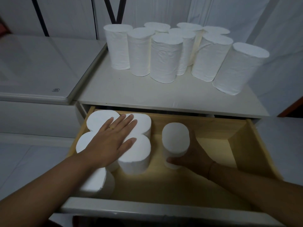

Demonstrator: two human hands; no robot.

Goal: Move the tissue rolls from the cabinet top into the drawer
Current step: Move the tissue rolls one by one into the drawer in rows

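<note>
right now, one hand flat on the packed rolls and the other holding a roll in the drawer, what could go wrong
1. The held roll, gripped by the right hand, stands apart from the packed rolls; released, it may tip over.
2. The rightmost roll sits near the cabinet top edge; a reach could knock it off.

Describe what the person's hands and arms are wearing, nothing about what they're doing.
Left hand: a thin gold ring on one finger. Right hand: a thin reddish cord around the wrist. The left forearm and right forearm are bare, with no sleeves, gloves or watch in view.
</note>
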